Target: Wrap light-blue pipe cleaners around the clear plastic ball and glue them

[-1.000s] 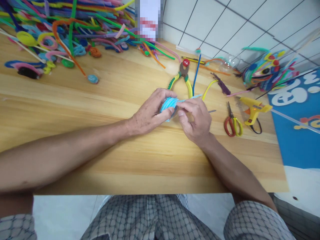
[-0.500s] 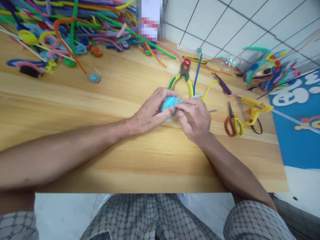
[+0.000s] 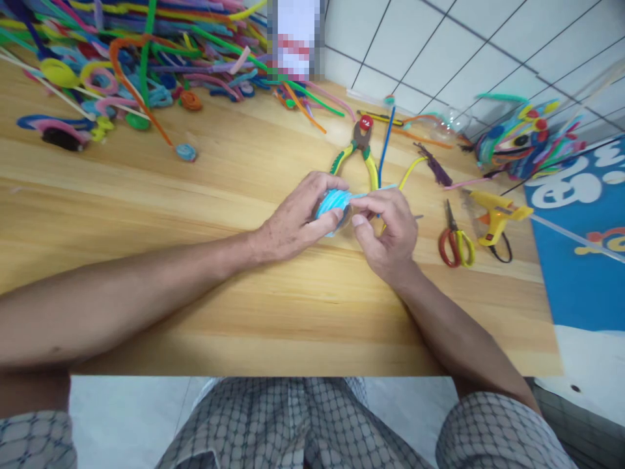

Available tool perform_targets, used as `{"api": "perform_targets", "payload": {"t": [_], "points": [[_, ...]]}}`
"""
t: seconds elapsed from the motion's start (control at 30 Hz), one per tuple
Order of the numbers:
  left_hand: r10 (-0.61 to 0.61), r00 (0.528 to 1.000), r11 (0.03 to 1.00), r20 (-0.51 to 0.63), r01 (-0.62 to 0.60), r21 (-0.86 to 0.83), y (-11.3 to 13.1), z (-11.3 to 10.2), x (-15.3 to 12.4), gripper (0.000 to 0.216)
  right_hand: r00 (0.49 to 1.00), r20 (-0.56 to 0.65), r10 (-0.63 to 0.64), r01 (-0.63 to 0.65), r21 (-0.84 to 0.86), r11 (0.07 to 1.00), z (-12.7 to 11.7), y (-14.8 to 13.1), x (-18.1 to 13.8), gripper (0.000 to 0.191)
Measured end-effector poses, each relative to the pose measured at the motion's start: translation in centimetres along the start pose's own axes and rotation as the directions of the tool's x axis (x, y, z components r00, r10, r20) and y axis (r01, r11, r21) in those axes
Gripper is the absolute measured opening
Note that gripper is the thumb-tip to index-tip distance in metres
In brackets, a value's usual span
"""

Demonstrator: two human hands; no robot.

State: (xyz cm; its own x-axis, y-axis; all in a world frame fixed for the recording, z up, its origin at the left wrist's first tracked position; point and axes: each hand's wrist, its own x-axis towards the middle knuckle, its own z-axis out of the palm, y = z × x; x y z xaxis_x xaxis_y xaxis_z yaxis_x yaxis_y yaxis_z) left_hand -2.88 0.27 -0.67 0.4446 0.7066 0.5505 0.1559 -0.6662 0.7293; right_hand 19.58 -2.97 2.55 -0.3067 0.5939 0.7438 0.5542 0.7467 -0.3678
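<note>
My left hand point(image 3: 297, 218) grips a striped light-blue coil of pipe cleaner point(image 3: 333, 207) between thumb and fingers, over the middle of the table. At the coil's right side is my right hand point(image 3: 388, 228), its thumb and index finger closed near a light-blue strand point(image 3: 360, 195) that runs out from the coil behind the fingers. The fingertips partly hide this strand. Just beyond both hands lie pliers point(image 3: 362, 140) with green and yellow handles, their jaws pointing away.
Scissors point(image 3: 455, 238) and a yellow glue gun point(image 3: 498, 212) lie to the right on the wooden table point(image 3: 273, 319). A heap of coloured pipe cleaners point(image 3: 161, 58) fills the far left. A colourful figure point(image 3: 520, 140) stands by the tiled wall point(image 3: 390, 45). Blue point(image 3: 387, 143) and yellow stems point(image 3: 411, 170) lie near the pliers.
My right hand has shifted slightly right, away from the coil, widening the gap between its fingertips and my left thumb. My left hand keeps its hold on the coil.
</note>
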Motion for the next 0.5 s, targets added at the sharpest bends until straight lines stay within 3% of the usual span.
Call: {"api": "perform_targets", "payload": {"t": [0.5], "points": [[0.048, 0.999, 0.999, -0.022, -0.048, 0.021, -0.33, 0.10, 0.01, 0.036, 0.997, 0.049, -0.066, 0.072, -0.129, 0.989, 0.14, 0.45, -0.71, 0.026]]}}
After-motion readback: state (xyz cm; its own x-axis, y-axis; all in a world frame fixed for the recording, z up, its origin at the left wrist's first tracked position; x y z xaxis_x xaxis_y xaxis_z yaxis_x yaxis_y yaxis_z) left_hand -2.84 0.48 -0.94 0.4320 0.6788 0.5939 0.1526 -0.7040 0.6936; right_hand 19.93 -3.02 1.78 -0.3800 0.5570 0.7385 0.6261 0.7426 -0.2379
